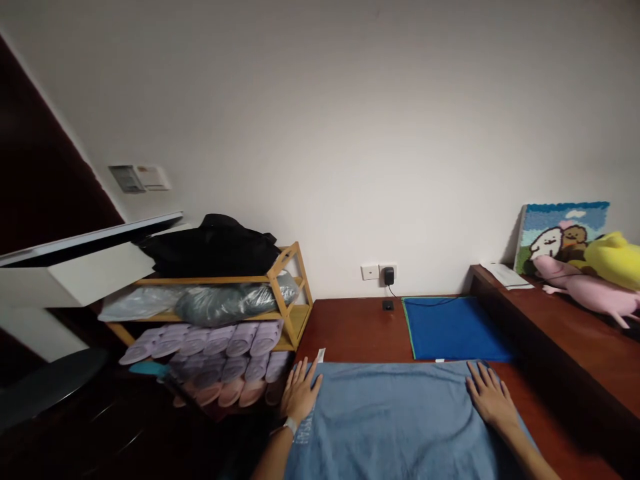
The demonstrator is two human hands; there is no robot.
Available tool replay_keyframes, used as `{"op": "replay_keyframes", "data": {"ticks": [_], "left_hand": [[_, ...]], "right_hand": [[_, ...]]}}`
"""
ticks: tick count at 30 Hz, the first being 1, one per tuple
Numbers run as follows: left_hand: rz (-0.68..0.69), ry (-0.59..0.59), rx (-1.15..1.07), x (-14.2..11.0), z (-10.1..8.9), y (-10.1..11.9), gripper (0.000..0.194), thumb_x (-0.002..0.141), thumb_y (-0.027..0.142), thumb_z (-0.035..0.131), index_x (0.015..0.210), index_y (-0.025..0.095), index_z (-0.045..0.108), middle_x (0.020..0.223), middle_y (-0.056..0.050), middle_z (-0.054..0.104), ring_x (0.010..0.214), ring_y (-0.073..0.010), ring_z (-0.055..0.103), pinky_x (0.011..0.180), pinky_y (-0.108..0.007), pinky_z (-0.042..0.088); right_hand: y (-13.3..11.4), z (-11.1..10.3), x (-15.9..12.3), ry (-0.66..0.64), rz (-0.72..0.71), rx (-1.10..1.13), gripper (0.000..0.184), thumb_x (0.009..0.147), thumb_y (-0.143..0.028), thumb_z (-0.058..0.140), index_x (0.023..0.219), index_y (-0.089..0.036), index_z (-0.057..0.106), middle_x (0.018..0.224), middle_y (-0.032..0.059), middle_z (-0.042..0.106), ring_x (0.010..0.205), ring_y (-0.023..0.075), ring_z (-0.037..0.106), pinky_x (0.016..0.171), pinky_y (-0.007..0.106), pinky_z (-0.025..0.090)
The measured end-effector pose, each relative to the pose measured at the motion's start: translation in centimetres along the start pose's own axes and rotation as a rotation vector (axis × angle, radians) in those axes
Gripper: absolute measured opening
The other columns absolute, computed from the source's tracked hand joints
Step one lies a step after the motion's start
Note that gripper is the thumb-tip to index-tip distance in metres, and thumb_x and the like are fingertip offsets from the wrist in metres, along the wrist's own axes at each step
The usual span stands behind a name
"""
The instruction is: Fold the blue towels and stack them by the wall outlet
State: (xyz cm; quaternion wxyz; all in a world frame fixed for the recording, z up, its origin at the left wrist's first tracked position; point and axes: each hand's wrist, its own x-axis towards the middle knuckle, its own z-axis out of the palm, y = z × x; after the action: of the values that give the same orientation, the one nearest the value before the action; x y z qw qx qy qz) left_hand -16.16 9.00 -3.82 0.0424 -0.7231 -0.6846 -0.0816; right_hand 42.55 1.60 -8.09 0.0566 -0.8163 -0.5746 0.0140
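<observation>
A grey-blue cloth, towel-like point(390, 420), lies spread over the front of the reddish-brown table point(355, 327). My left hand point(301, 390) rests flat near its far left corner, fingers apart, beside a small white tag point(321, 355). Pale lettering runs along the cloth's left side below that hand. On the far right corner, my right hand point(493, 395) presses down with fingers spread. Some soft wrinkles cross the cloth between the two hands. Its near edge is outside the view. Just behind it lies a flat blue cloth point(455, 330) with a green edge.
A wooden rack point(290, 300) at left carries a black bag point(215, 247), plastic-wrapped items and rows of slippers point(235, 340). A black plug point(389, 275) sits in the wall socket. On the raised right ledge are papers point(506, 275), plush toys point(590, 290) and a picture point(560, 230).
</observation>
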Motion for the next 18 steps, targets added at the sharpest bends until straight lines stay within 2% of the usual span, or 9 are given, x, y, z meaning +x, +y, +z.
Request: {"op": "replay_keyframes", "data": {"ticks": [4,7,10,12,14,16,18], "left_hand": [[-0.018,-0.046,0.007,0.8,-0.2,0.0,0.062,0.102,0.054,0.032,0.158,0.028,0.037,0.166,-0.009,0.035,0.154,-0.0281,0.03,0.123,-0.051,0.025],[-0.017,-0.071,-0.004,0.6,-0.6,-0.2,0.063,0.102,0.054,0.03,0.158,0.026,0.037,0.166,-0.009,0.034,0.154,-0.0274,0.03,0.123,-0.049,0.026],[0.059,-0.002,-0.022,-0.3,-1.1,0.0,0.061,0.103,0.053,0.029,0.158,0.026,0.039,0.167,-0.007,0.033,0.154,-0.0251,0.029,0.124,-0.046,0.026],[0.089,0.031,-0.027,-1.2,-1.3,0.4,0.06,0.104,0.053,0.03,0.157,0.027,0.04,0.167,-0.006,0.034,0.154,-0.0247,0.03,0.125,-0.046,0.026],[0.08,0.014,-0.027,-2.0,-1.4,0.7,0.06,0.103,0.053,0.033,0.156,0.028,0.041,0.166,-0.006,0.035,0.154,-0.0255,0.031,0.125,-0.047,0.026],[0.072,-0.019,-0.029,-2.7,-1.5,0.9,0.059,0.103,0.054,0.036,0.156,0.029,0.041,0.166,-0.006,0.036,0.153,-0.0262,0.032,0.125,-0.048,0.026],[0.063,-0.032,-0.033,-3.1,-1.5,0.9,0.059,0.102,0.054,0.038,0.156,0.03,0.041,0.166,-0.005,0.036,0.153,-0.0263,0.032,0.125,-0.049,0.025]], "right_hand": [[0.5,-0.7,0.5,-0.025,0.015,0.001,0.072,0.095,-0.056,0.021,0.162,-0.03,0.029,0.168,0.0001,0.031,0.155,0.0258,0.026,0.124,0.053,0.023],[-0.8,-2.2,0.4,0.028,0.015,-0.02,0.072,0.096,-0.052,0.025,0.158,-0.02,0.038,0.165,0.0076,0.037,0.152,0.0303,0.033,0.123,0.055,0.024],[-5.7,-3.8,-0.7,0.092,-0.16,0.041,0.069,0.098,-0.048,0.026,0.155,-0.013,0.044,0.162,0.0128,0.041,0.151,0.0303,0.035,0.124,0.05,0.024],[-10.5,-4.6,-2.1,0.058,-0.349,0.135,0.067,0.101,-0.049,0.026,0.156,-0.017,0.042,0.164,0.0083,0.039,0.153,0.0267,0.031,0.126,0.046,0.022],[-15.1,-4.9,-3.6,-0.008,-0.489,0.221,0.066,0.102,-0.053,0.025,0.159,-0.022,0.036,0.166,0.0035,0.035,0.155,0.0248,0.026,0.127,0.047,0.019],[-18.5,-5.0,-4.9,-0.086,-0.537,0.257,0.066,0.103,-0.056,0.025,0.16,-0.025,0.033,0.166,0.0018,0.032,0.156,0.025,0.023,0.128,0.049,0.017],[-19.9,-4.9,-5.5,-0.15,-0.532,0.252,0.066,0.103,-0.057,0.025,0.16,-0.026,0.033,0.167,0.0013,0.03,0.156,0.0255,0.021,0.128,0.051,0.016]]}}
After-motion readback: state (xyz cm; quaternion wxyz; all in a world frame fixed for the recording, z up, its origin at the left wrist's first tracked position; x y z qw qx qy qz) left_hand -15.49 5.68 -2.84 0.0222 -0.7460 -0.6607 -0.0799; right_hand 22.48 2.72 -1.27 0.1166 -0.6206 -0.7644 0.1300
